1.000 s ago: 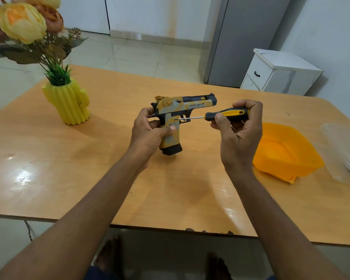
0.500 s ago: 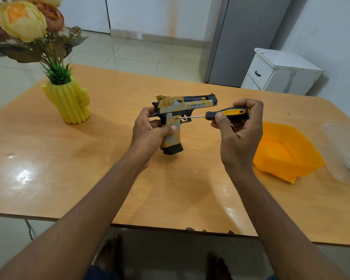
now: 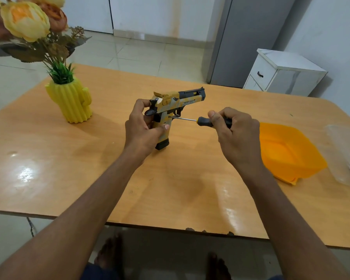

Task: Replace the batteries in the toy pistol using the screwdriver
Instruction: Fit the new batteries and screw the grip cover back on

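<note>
Rotation of the right hand (image 3: 237,134) is the main change: earlier its palm faced the camera with the yellow stripe of the screwdriver (image 3: 205,121) handle showing; now the knuckles are on top and the fingers are wrapped closed round the handle. This is consistent with a turn of the tool. The tip stays against the grip of the toy pistol (image 3: 171,110), just below the trigger guard. The left hand (image 3: 142,130) holds the pistol upright as before, fingers curled round the back of the grip, butt on or just above the table (image 3: 69,168); contact cannot be confirmed. An orange tray (image 3: 303,158) lies beyond the right hand from the pistol.

Judgement: the cover screw is being worked; no cover is off and no batteries are visible.
</note>
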